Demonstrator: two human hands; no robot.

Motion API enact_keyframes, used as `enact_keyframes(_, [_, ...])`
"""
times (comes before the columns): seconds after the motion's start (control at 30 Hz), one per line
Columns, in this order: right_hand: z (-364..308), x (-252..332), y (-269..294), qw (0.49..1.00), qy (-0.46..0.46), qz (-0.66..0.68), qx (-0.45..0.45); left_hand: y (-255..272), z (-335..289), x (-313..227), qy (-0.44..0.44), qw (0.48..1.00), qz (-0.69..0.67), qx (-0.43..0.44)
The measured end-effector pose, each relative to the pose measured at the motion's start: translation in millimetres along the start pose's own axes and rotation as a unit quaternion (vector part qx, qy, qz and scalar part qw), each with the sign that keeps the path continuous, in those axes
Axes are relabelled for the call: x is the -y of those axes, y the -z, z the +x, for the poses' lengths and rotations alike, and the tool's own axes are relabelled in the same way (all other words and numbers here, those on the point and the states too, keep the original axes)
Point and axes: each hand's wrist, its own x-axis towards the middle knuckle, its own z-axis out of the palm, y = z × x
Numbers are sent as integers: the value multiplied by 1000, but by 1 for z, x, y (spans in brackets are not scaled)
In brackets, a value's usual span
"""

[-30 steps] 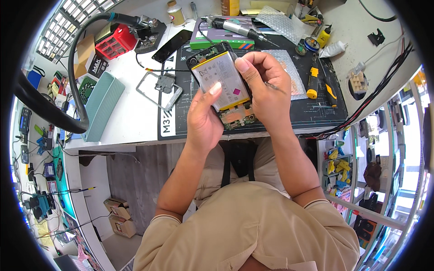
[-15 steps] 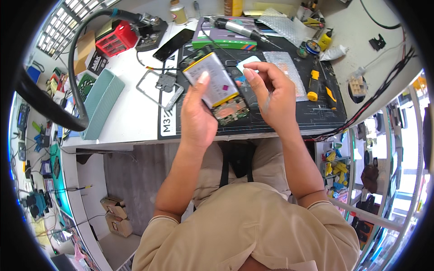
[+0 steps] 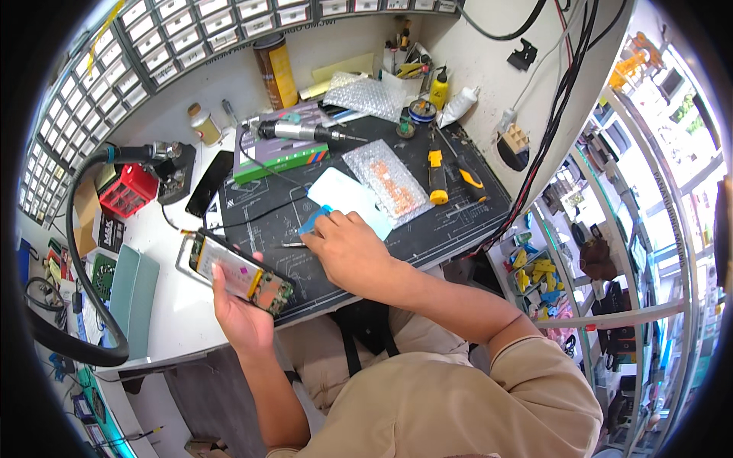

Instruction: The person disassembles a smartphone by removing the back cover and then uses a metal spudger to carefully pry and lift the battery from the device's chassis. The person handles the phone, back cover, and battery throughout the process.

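Note:
My left hand (image 3: 243,317) is closed on an opened phone (image 3: 238,272), its thumb lying over the silvery battery (image 3: 229,266). Yellow strips edge the battery, and bare circuit board shows at the phone's near right end. My right hand (image 3: 347,248) is over the black work mat (image 3: 336,276), fingers bent and pressed together. Beside its fingertips are a small blue piece (image 3: 311,221) and a thin metal tip (image 3: 292,245). What the fingers hold is mostly hidden beneath them. Under the blue piece lies a pale blue sheet (image 3: 347,197).
A bubble-wrap packet (image 3: 389,182), a yellow-black tool (image 3: 437,179) and yellow-handled pliers (image 3: 472,182) lie at the mat's right. Behind are a purple-green box (image 3: 279,149) with a silver rotary tool (image 3: 294,130) on it. A dark phone screen (image 3: 210,183) and teal tray (image 3: 137,294) are left.
My left hand has lowered the opened phone toward the left of the bench. My right hand has moved down onto the mat beside the blue piece. The view has turned rightward.

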Motion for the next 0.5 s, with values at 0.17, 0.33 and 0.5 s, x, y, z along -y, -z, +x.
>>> enact_keyframes(0.17, [24, -54, 54, 976, -170, 101, -93, 15, -1, 4, -22, 1000, 8, 3])
enact_keyframes(0.33, [64, -223, 132, 872, -426, -115, -211, 3, -1, 7, -14, 1000, 9, 9])
enact_keyframes(0.5, [101, -264, 146, 849, -512, -103, -85, 4, -2, 7, -27, 1000, 5, 8])
